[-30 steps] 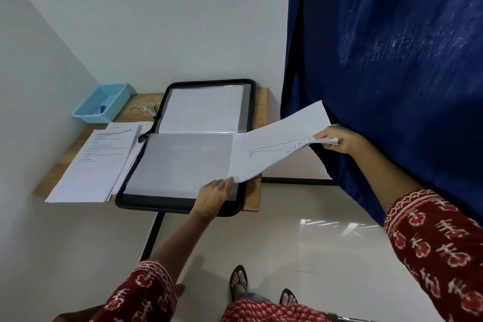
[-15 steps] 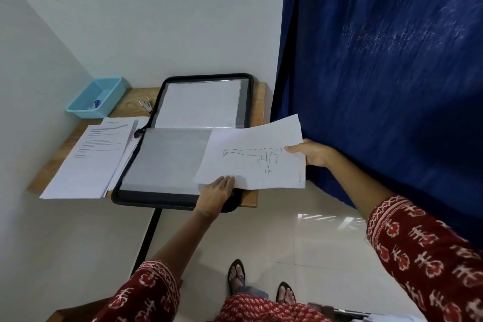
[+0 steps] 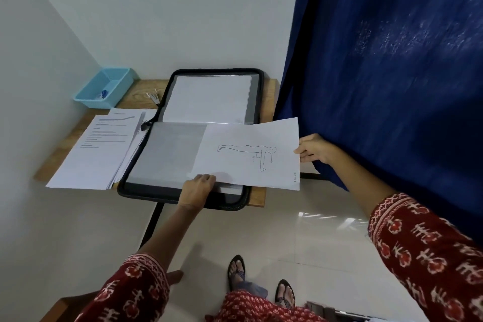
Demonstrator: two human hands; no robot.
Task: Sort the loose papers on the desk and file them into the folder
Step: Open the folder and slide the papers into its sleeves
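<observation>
Two hands work at the near edge of the desk (image 3: 257, 197): the left hand (image 3: 196, 189) rests on the near rim of the open folder (image 3: 183, 195), its fingers curled at the near-left corner of a sheet with a line drawing (image 3: 248, 154) of a figure, where its grip appears to hold open the clear sleeve (image 3: 170, 151) of the near half, though the exact contact is hidden under the paper. The right hand (image 3: 315, 149), further right, has its grip pinched on the right edge of that sheet, thumb on top. The sheet lies nearly flat over the right part of the near half, its right portion overhanging the folder and desk, so it spans the gap between both hands. Judging from this, filing is at an early or middle stage: one white page (image 3: 206, 98) already sits in the far half of the folder, this sheet looks partway to being slid in, and a thick stack of printed papers (image 3: 99, 149) waits on the left of the desk, touching the folder's left edge. Further back stand a blue tray (image 3: 104, 90) at the far-left corner and some small clips (image 3: 154, 97) beside it, with a blue curtain (image 3: 392, 60) on the right.
</observation>
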